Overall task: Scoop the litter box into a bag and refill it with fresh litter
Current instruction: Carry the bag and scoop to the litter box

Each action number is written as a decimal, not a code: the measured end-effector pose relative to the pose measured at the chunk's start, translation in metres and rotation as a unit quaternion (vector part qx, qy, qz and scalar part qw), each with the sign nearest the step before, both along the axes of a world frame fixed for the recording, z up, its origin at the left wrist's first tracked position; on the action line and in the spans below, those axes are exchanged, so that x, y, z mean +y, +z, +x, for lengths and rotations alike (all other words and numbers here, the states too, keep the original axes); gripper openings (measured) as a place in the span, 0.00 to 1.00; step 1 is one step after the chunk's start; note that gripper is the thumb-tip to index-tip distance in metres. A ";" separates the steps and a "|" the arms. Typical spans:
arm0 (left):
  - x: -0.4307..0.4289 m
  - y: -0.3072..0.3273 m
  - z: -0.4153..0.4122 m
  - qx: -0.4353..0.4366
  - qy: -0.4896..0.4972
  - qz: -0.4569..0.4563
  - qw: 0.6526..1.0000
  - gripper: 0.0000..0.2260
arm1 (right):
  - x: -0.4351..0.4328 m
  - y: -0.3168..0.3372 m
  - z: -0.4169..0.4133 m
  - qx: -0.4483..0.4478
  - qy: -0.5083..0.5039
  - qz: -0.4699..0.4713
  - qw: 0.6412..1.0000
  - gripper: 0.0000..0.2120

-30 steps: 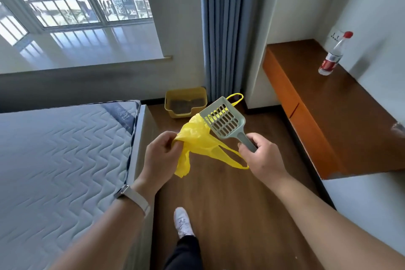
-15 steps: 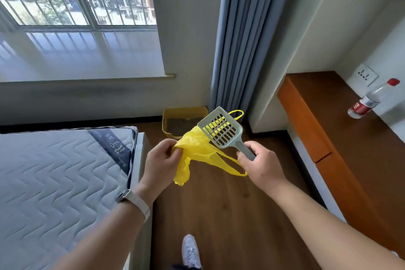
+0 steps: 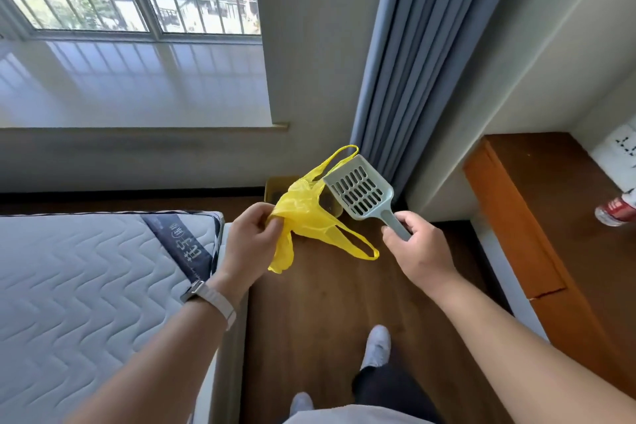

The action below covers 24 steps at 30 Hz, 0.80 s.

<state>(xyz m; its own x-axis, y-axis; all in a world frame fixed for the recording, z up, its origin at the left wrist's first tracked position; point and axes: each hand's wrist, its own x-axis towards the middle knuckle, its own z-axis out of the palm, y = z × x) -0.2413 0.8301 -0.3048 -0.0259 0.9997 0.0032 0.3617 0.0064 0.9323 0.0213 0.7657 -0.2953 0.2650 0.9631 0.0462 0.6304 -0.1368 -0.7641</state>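
My left hand (image 3: pixel 253 237) pinches a crumpled yellow plastic bag (image 3: pixel 304 213), whose handle loops hang to the right. My right hand (image 3: pixel 418 249) grips the handle of a grey slotted litter scoop (image 3: pixel 358 191), held up with its blade toward the wall. Behind the bag and scoop, a yellow litter box (image 3: pixel 275 188) sits on the wooden floor against the wall under the curtain; only its left corner and a bit of dark litter show.
A bare quilted mattress (image 3: pixel 86 286) fills the left side. A blue curtain (image 3: pixel 409 62) hangs ahead. An orange-brown wooden desk (image 3: pixel 537 217) runs along the right wall with a red-labelled bottle (image 3: pixel 616 212) on it. My feet stand on the narrow wooden floor strip (image 3: pixel 327 303).
I have walked toward the litter box, so it now sits mostly hidden behind the bag and scoop. Both hands keep their holds; the bag's loops have swung.
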 end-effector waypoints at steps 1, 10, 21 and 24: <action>0.007 -0.002 0.001 0.007 0.003 -0.001 1.000 0.06 | 0.009 -0.005 0.003 0.006 0.003 -0.001 1.000 0.04; 0.090 -0.025 0.047 0.058 0.064 -0.026 0.996 0.07 | 0.126 -0.049 0.051 0.041 0.060 -0.030 0.997 0.04; 0.213 -0.052 0.139 0.125 0.077 -0.057 0.988 0.08 | 0.270 -0.085 0.150 0.033 0.121 -0.077 0.989 0.01; 0.229 -0.060 0.145 0.129 0.079 -0.067 0.986 0.10 | 0.289 -0.097 0.149 0.039 0.116 -0.094 0.988 0.03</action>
<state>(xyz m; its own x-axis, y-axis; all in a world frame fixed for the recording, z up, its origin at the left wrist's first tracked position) -0.0967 1.0588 -0.3651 -0.1969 0.9752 -0.1010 0.5720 0.1979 0.7960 0.1700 1.0552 -0.3924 0.0326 0.9881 -0.1504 0.6015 -0.1396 -0.7866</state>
